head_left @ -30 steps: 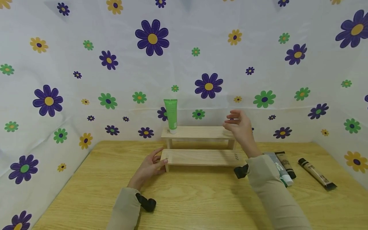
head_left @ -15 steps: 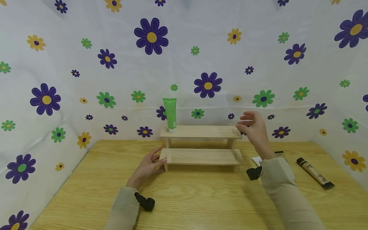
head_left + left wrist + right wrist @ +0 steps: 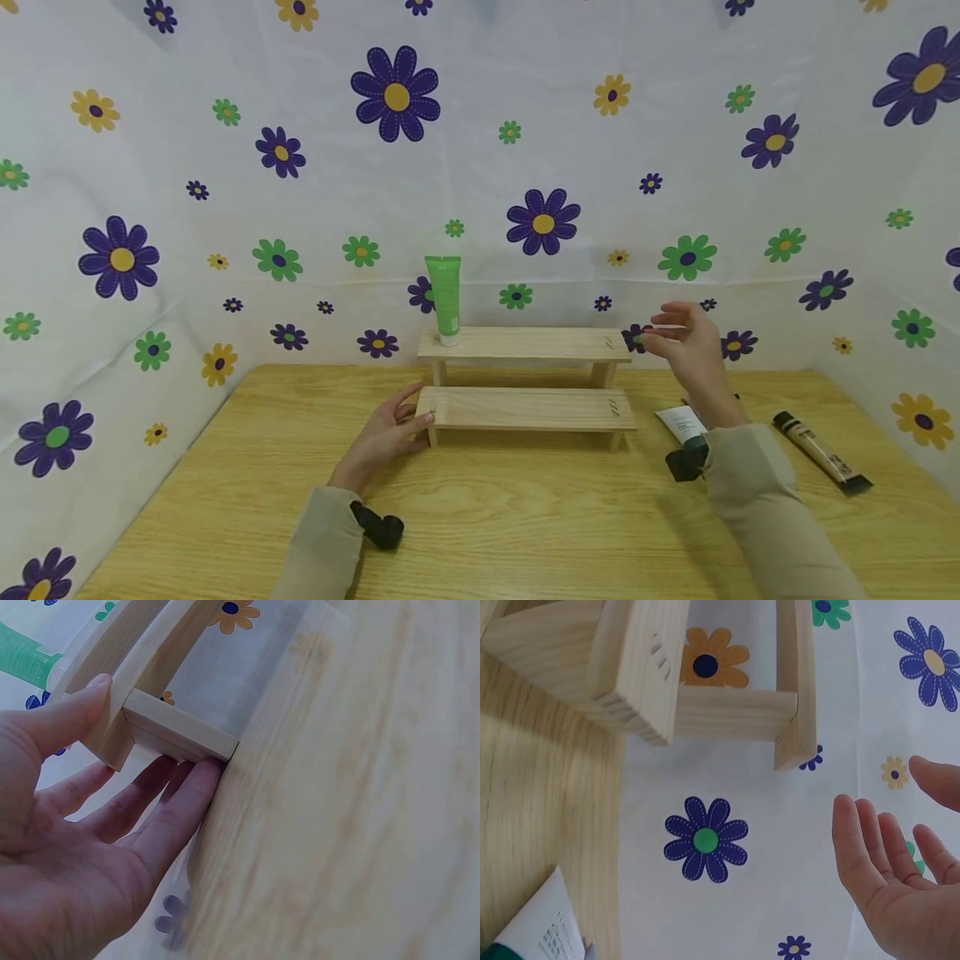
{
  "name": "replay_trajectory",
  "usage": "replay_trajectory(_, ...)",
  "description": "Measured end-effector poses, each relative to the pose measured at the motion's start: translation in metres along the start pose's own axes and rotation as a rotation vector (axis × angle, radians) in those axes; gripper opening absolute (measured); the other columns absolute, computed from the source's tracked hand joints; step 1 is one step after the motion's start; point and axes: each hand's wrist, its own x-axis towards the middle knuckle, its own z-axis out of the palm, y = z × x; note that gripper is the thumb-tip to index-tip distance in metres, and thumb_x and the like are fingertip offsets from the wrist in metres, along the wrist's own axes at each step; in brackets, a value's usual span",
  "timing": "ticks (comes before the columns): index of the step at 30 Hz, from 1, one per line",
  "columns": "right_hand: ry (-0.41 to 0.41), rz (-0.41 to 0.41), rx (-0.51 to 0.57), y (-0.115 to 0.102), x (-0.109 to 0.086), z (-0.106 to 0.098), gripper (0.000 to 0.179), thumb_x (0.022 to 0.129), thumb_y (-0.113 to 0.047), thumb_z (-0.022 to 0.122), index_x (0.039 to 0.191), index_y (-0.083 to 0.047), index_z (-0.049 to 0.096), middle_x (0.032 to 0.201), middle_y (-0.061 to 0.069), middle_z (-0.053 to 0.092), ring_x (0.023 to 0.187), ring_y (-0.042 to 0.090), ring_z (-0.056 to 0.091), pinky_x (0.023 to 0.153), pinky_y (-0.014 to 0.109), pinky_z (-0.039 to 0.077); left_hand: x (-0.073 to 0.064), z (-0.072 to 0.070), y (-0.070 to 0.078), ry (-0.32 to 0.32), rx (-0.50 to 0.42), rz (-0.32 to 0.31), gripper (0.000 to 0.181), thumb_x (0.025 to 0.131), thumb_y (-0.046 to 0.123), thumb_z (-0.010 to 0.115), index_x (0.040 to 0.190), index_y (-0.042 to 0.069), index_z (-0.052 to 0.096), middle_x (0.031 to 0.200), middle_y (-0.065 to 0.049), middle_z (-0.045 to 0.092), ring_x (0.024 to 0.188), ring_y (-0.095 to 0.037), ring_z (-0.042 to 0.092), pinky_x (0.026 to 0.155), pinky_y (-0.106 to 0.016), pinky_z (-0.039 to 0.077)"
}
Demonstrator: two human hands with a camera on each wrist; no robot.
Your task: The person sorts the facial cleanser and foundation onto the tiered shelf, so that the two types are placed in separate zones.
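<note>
A two-step wooden shelf [image 3: 525, 408] stands on the table, with a green squeeze tube [image 3: 445, 300] upright on its cap at the left end of the upper step. My left hand [image 3: 386, 433] grips the lower step's left end. In the left wrist view the thumb [image 3: 75, 712] lies on the step's edge while the fingers [image 3: 180, 817] touch the side leg. Off the shelf's right end, my right hand [image 3: 692, 354] hangs in the air with relaxed fingers, holding nothing. Below it lies a white tube with a green cap [image 3: 682, 423], partly covered by the wrist.
A beige tube with black ends [image 3: 821, 454] lies farther right on the wooden table [image 3: 510, 517]. Other tubes are mostly hidden behind the right forearm. A white cloth with printed flowers [image 3: 480, 167] rises behind the table and along both sides.
My right hand has moved right, from over the upper step's right end to beyond it, uncovering the white tube. The left hand keeps its hold on the shelf.
</note>
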Motion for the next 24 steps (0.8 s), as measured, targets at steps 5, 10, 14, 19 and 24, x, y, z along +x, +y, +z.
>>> replay_trajectory(5, 0.002, 0.007, 0.008, 0.007, -0.004, -0.008, 0.054, 0.1, -0.007, 0.064, 0.145, 0.007, 0.038, 0.135, 0.027, 0.053, 0.106, 0.013, 0.057, 0.081, 0.008, 0.048, 0.0, 0.0, 0.001, -0.008, 0.004, 0.003, 0.066, 0.104, 0.005, 0.057, 0.161, 0.004, 0.023, 0.147, -0.035, 0.041, 0.124, -0.044, 0.055, 0.095, -0.052, 0.053)
replay_trajectory(10, 0.005, 0.018, -0.014, 0.013, -0.008, -0.014, 0.053, 0.1, -0.006, 0.064, 0.144, 0.008, 0.038, 0.135, 0.028, 0.052, 0.108, 0.019, 0.057, 0.078, 0.007, 0.047, -0.001, 0.0, 0.001, -0.012, -0.001, 0.003, 0.067, 0.104, 0.006, 0.057, 0.161, 0.004, 0.022, 0.147, -0.035, 0.041, 0.124, -0.045, 0.055, 0.095, -0.052, 0.053)
replay_trajectory(14, -0.007, 0.016, -0.018, 0.018, -0.009, -0.019, 0.053, 0.1, -0.005, 0.063, 0.144, 0.008, 0.037, 0.135, 0.029, 0.051, 0.098, 0.001, 0.054, 0.078, 0.007, 0.049, 0.0, -0.001, 0.0, -0.012, -0.006, 0.001, 0.067, 0.104, 0.006, 0.058, 0.161, 0.003, 0.022, 0.148, -0.036, 0.04, 0.127, -0.047, 0.052, 0.095, -0.053, 0.053)
replay_trajectory(19, -0.014, 0.02, -0.036, 0.023, -0.01, -0.027, 0.054, 0.101, -0.007, 0.062, 0.145, 0.009, 0.035, 0.135, 0.03, 0.05, 0.1, 0.005, 0.055, 0.078, 0.007, 0.049, 0.003, -0.001, -0.003, 0.0, -0.006, -0.002, 0.068, 0.103, 0.006, 0.06, 0.161, 0.004, 0.023, 0.147, -0.035, 0.041, 0.127, -0.047, 0.053, 0.095, -0.052, 0.053)
replay_trajectory(24, -0.038, 0.02, -0.056, 0.03, -0.011, -0.033, 0.053, 0.101, -0.006, 0.06, 0.144, 0.01, 0.034, 0.134, 0.032, 0.049, 0.095, 0.002, 0.055, 0.077, 0.007, 0.048, 0.003, -0.001, -0.003, -0.001, -0.008, 0.001, 0.068, 0.103, 0.005, 0.059, 0.161, 0.004, 0.023, 0.148, -0.035, 0.04, 0.127, -0.048, 0.052, 0.095, -0.052, 0.053)
